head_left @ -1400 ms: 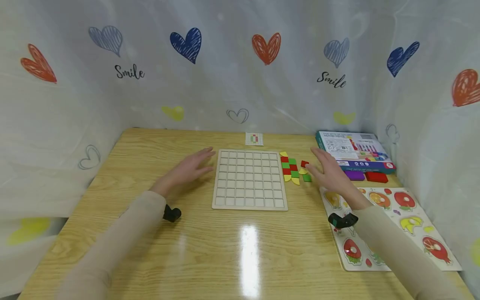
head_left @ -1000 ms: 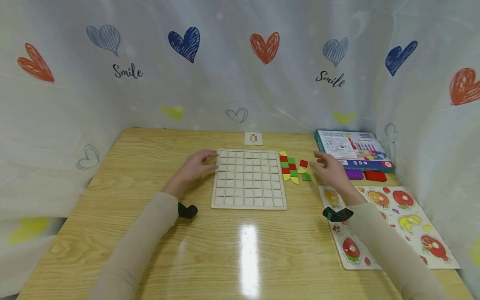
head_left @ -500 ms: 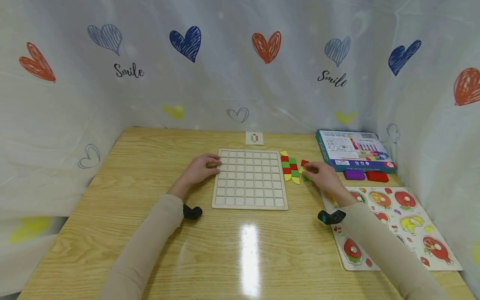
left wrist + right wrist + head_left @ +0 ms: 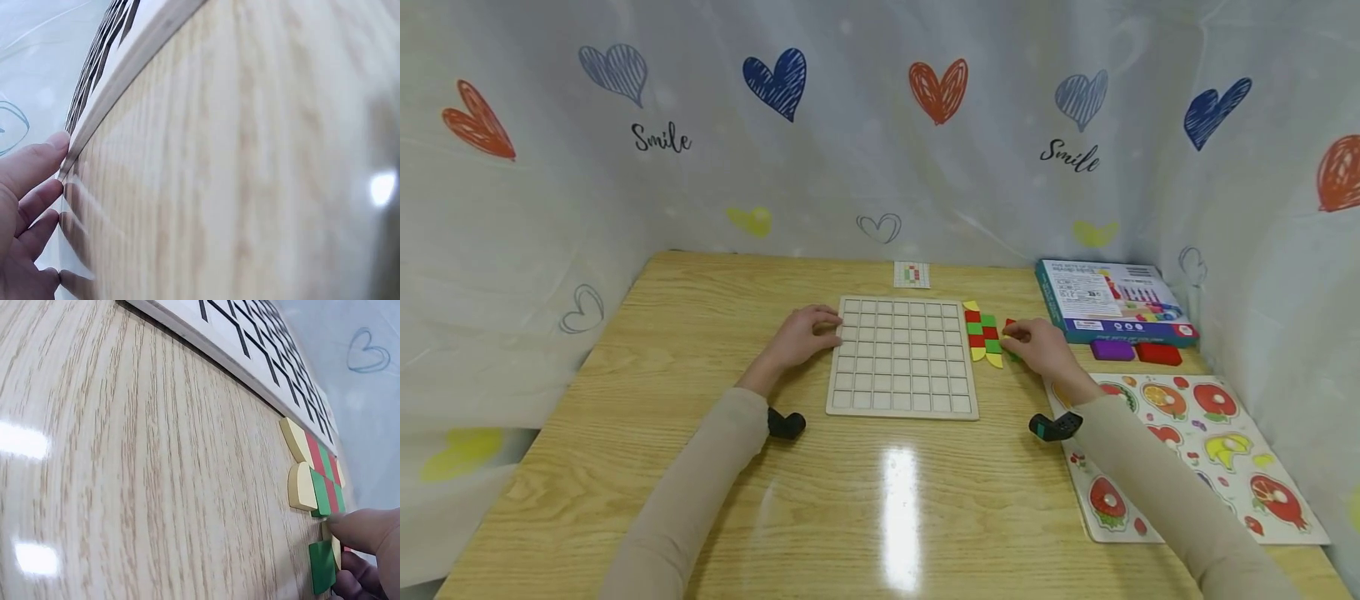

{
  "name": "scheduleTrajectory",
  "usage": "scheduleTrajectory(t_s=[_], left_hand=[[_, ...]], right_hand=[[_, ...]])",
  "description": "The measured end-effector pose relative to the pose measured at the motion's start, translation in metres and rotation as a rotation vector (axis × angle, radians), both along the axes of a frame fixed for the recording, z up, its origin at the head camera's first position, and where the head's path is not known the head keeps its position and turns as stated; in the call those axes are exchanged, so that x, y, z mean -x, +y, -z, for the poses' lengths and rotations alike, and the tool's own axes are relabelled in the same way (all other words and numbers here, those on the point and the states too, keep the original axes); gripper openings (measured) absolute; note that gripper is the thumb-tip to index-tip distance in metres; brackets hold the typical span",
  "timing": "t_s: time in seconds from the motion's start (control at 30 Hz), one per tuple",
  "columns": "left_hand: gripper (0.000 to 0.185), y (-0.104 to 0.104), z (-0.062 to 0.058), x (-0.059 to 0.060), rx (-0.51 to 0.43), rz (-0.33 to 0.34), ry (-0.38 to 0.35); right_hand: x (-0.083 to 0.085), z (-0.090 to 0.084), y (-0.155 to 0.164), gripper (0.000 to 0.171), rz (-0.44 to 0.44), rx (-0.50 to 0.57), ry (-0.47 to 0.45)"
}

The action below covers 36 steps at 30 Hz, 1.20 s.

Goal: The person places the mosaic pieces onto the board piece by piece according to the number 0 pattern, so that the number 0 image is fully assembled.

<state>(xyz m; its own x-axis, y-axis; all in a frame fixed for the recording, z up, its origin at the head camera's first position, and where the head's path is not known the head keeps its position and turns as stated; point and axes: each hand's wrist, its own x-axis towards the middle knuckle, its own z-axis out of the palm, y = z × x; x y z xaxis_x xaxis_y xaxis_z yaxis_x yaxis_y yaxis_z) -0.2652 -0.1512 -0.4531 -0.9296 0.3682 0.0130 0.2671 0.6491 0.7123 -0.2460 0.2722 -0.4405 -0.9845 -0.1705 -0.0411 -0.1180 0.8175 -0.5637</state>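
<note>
Right wrist cam is catching what the head cam hides: the right hand (image 4: 369, 550) is curling its fingertips onto a yellow piece (image 4: 334, 550) beside a green square tile (image 4: 321, 567), right of the wooden grid board (image 4: 902, 357). Left hand (image 4: 801, 336) is resting relaxed, fingers touching the board's left edge. Board's cells are sitting unfilled.
</note>
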Motion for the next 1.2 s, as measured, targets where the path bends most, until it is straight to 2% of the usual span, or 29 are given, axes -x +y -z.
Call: scheduleTrajectory(t_s=[0.37, 0.6, 0.9, 1.2], left_hand=[[0.042, -0.003, 0.0, 0.001, 0.011, 0.021, 0.023], [0.042, -0.003, 0.0, 0.001, 0.007, 0.019, 0.026], [0.041, -0.003, 0.0, 0.001, -0.004, 0.025, 0.023], [0.041, -0.003, 0.0, 0.001, 0.006, 0.029, 0.025]], right_hand=[[0.007, -0.003, 0.005, 0.032, -0.031, -0.056, -0.01], [0.008, -0.004, 0.005, 0.032, -0.008, -0.056, -0.031], [0.007, -0.004, 0.005, 0.034, 0.019, -0.094, 0.02], [0.011, -0.009, 0.005, 0.029, -0.103, -0.143, 0.056]])
